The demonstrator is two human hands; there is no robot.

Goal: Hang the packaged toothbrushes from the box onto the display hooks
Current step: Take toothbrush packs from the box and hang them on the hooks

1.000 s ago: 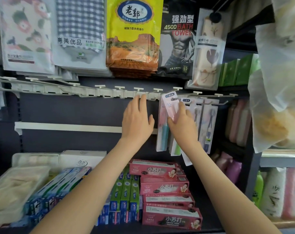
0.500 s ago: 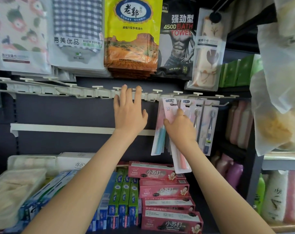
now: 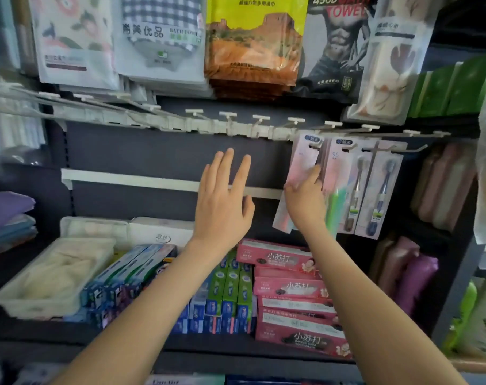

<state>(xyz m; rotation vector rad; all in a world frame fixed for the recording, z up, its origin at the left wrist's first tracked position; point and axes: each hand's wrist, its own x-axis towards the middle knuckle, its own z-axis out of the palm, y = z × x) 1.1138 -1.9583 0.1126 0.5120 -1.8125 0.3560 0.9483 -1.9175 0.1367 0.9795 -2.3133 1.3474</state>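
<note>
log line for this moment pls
left hand: open, below hook rail | right hand: grips pink toothbrush pack, top at rail | step: hanging pack

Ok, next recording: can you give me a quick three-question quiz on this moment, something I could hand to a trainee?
1. True or false: the left hand is gripping a toothbrush pack.
2. The right hand holds: A. a pair of scissors; B. the pink toothbrush pack at the hooks; C. nothing.
3. Fill in: the stacked toothpaste boxes on the shelf below the right hand are ____ in colour.

Key: 1. False, its fingers are straight and hold nothing. 2. B. 3. Pink.
</note>
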